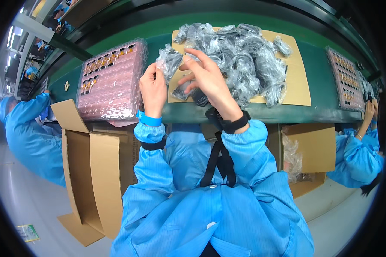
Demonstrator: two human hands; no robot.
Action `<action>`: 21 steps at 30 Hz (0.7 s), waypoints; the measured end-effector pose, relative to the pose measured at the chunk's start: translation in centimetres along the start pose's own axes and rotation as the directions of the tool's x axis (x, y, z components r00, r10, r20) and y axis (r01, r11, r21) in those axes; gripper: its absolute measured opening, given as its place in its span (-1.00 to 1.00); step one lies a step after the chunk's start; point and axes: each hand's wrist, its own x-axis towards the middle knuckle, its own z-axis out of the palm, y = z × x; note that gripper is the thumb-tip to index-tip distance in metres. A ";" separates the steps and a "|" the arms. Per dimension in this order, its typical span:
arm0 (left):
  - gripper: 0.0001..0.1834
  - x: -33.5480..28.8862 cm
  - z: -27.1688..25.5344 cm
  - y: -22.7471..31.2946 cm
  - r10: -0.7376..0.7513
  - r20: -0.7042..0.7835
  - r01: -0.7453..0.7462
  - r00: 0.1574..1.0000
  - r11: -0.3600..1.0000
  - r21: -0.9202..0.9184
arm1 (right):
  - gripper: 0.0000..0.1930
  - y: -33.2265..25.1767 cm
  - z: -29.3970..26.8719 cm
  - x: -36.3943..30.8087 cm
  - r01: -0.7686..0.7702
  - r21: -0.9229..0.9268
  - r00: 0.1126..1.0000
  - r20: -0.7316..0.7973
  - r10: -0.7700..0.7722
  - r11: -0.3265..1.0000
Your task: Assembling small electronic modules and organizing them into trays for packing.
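My left hand [153,91] is closed, with thumb and finger pinching the edge of a small clear plastic bag [170,59]. Something dark shows inside that bag, but I cannot make out what. To its right my right hand [209,80] has its fingers spread and holds nothing that I can see. Its fingertips point toward the bag, close to it. Beyond and to the right lies a heap of dark items in clear plastic bags [244,58], piled on a flat cardboard sheet [299,83].
Left of my hands sits a stack of pink plastic trays [109,92], with small dark and orange parts in some rows. Another such tray [345,79] stands far right. Opened cardboard boxes [105,171] [313,147] flank me below the green bench [193,115]. Blue-sleeved people work on both sides.
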 end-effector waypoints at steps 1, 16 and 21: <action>-0.75 0.3 0.1 0.1 -0.001 -0.001 0.001 1.000 1.000 -0.004 | -0.58 -0.5 0.0 0.7 0.000 -0.004 1.000 0.000 0.000 1.000; -0.72 7.6 3.4 -3.3 -0.262 0.296 0.275 0.918 0.961 -0.001 | -0.93 -3.7 -5.3 7.5 0.444 -0.713 0.777 0.005 -0.629 0.542; -0.72 6.8 4.8 -2.0 -0.160 0.130 0.182 0.979 0.966 -0.183 | -0.94 -4.4 -6.1 8.3 0.447 -0.832 0.763 0.163 -0.626 0.329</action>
